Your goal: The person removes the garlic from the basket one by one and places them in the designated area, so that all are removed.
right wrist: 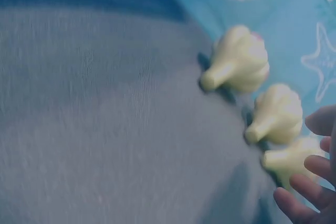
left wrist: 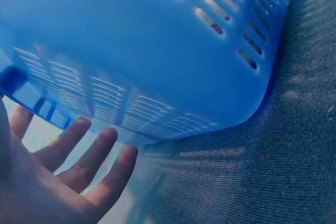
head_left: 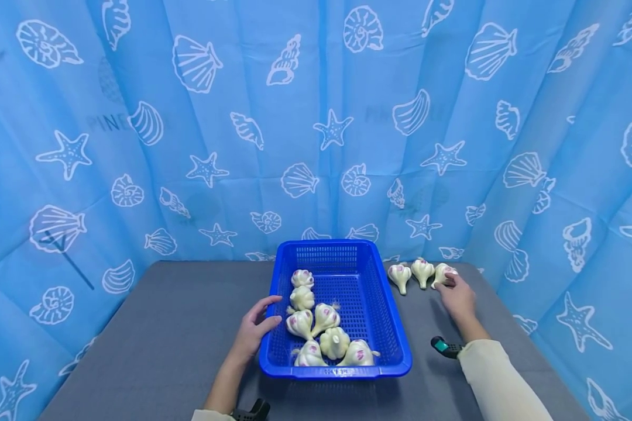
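Note:
A blue plastic basket point(head_left: 342, 372) holds several white garlic bulbs point(head_left: 334, 342) with purple marks, gathered along its left side and near end. My left hand point(head_left: 253, 327) is at the basket's left rim, its index finger and thumb tips right at the edge. In the left wrist view the other fingers point(left wrist: 107, 148) are spread beside the slotted wall. To the right of the basket, three garlic bulbs stand in a row on the table. My right hand point(head_left: 459, 299) is at the rightmost bulb point(head_left: 442, 273), its loosely bent fingers spread over it in the right wrist view.
The grey cloth-covered table point(head_left: 189, 327) extends on both sides of the basket. A blue curtain point(head_left: 316, 146) printed with white shells and starfish hangs behind and around it. The row's left bulb point(head_left: 399, 277) and middle bulb point(head_left: 422, 271) lie close to the basket's far right corner.

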Available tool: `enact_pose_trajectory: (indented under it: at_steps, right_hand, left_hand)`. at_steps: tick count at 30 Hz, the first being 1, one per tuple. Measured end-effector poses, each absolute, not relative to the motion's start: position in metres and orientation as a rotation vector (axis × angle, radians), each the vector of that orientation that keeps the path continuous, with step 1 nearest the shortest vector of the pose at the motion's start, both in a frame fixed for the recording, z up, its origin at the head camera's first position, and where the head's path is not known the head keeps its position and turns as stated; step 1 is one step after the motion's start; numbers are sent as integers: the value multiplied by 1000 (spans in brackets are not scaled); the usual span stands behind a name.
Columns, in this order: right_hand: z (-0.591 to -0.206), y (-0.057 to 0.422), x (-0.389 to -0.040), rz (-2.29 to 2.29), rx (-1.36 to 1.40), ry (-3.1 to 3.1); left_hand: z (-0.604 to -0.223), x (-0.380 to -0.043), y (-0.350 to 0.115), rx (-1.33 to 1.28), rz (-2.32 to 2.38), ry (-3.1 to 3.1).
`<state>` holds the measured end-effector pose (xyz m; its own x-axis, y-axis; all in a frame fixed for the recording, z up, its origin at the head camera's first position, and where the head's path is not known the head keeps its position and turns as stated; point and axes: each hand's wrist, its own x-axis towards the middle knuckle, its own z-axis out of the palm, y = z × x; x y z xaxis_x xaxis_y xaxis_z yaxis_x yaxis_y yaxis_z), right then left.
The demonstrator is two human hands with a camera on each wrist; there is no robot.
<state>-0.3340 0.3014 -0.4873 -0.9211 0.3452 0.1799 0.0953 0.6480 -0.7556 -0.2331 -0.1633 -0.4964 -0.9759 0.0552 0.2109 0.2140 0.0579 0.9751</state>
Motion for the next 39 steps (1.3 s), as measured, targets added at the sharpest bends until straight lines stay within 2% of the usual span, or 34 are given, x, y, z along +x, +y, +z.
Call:
enact_pose_trajectory:
  at_steps: [18,25,39]
  right_hand:
    - [-423,246,-336,1470,-174,-2472]
    - [-406,225,-335,1679,-85,-2428]
    - [-385,179,-330,1858,98,-2396]
  left_hand:
    - [-496,-233,-164,-265,-2074,-2204]
    - [-485,-227,-161,-251,-2077,-2218]
    - [-492,-230,-160,-252,-2068,-2227]
